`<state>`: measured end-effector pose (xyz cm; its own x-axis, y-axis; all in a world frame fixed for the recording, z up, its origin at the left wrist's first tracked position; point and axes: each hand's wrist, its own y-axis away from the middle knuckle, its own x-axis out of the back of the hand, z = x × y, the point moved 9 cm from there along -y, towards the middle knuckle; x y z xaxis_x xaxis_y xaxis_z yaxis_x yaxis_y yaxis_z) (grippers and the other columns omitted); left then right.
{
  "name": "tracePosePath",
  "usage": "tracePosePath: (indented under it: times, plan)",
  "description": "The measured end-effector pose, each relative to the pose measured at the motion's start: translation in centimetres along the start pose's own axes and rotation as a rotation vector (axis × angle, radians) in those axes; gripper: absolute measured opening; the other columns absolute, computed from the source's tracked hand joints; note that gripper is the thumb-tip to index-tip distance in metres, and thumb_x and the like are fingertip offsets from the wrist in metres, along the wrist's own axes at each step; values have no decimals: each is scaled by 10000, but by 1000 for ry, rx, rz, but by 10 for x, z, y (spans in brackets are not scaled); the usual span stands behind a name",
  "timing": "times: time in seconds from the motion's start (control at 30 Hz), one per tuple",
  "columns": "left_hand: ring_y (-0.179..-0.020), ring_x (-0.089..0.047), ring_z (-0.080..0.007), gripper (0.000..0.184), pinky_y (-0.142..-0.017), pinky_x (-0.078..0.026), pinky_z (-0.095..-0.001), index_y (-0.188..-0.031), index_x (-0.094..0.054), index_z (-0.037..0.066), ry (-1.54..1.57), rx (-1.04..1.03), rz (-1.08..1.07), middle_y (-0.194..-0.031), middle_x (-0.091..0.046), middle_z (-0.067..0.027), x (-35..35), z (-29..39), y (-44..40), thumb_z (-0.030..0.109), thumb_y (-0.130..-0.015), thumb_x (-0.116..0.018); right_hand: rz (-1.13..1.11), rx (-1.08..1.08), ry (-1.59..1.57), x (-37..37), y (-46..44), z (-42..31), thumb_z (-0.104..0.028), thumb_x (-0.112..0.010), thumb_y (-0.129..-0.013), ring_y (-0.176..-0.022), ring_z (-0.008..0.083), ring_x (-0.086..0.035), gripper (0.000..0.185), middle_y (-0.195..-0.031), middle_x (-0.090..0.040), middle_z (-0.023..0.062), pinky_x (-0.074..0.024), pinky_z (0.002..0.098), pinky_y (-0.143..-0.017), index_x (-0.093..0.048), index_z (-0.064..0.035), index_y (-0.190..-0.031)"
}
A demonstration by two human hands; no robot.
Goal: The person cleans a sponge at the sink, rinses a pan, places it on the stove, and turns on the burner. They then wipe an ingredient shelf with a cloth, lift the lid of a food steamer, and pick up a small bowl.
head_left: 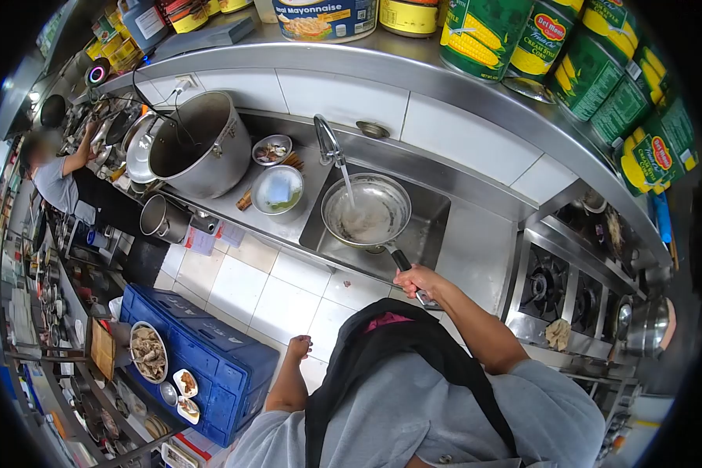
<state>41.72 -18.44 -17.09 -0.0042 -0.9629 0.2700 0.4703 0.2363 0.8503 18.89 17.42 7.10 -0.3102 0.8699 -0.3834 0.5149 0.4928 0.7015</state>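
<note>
My right hand (418,281) is wrapped round the black handle of a frying pan (378,204), which it holds over the sink (433,222). Water from the curved faucet (329,142) runs into the pan, and cloudy liquid lies on its bottom. Lower down, away from the counter, my left hand (299,346) hangs beside my body with its fingers curled in, and nothing shows in it. Left of the sink stands a metal bowl (279,191) with something pale blue and some green liquid inside.
A large stockpot (203,144) and a small bowl of scraps (272,150) stand left on the counter. Gas burners (550,285) are at right. Cans of corn (483,35) line the shelf above. Blue crates (210,351) hold food behind me. A co-worker (58,175) stands far left.
</note>
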Motion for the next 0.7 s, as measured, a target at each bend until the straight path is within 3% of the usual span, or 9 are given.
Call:
tracePosePath:
  times: [0.1, 0.7]
  plan:
    - [-714, -618, -135, 282, -570, -469, -328, -1094, -629, 126, -32, 15, -15, -914, -670, -17, -1, 8, 7, 172, -867, -468, 4, -2, -7, -1, 0, -2, -49, -637, -813, -410, 41, -369, 202, -550, -405, -55, -326, 236, -370, -443, -107, -802]
    - [-714, -605, -135, 262, -531, -456, -296, -1105, -611, 112, -14, 25, -49, -915, -660, -35, -1, 1, -3, 194, -896, -477, -1, -23, 1, -1, -2, 1, -38, -645, -798, -398, 52, -372, 228, -541, -392, -48, -318, 242, -366, -428, -105, -817]
